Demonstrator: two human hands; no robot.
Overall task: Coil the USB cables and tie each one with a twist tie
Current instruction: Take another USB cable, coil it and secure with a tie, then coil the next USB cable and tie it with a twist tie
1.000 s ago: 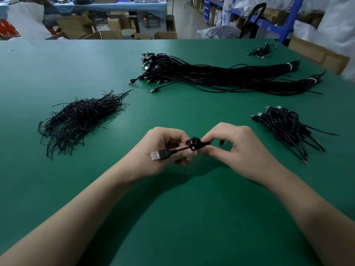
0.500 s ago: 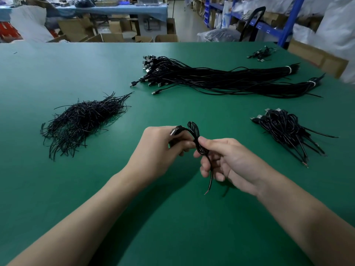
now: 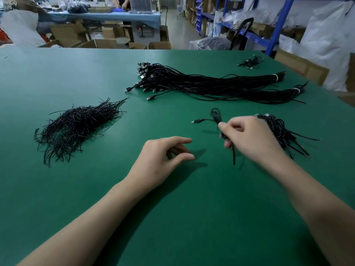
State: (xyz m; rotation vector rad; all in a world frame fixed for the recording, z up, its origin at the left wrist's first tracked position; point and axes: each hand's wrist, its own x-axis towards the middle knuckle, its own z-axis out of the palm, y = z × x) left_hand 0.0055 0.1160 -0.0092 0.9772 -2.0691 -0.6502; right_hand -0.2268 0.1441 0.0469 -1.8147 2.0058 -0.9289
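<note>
the right hand (image 3: 249, 137) grips a coiled cable (image 3: 217, 117) above the green table (image 3: 172, 217), beside the pile of tied cables (image 3: 284, 131); a tie on it is perhaps there, too blurred. the left hand (image 3: 163, 160) hangs loosely curled, holding nothing.

The worktop (image 3: 57, 189) is plain dark green. The coiled cable (image 3: 216, 115) in the right grip (image 3: 247, 137) is black. Left of the left grip (image 3: 161, 160), the twist ties (image 3: 76, 125) are black; beyond both, the cable bundle (image 3: 211, 85) is black with white bands (image 3: 275, 77).
</note>
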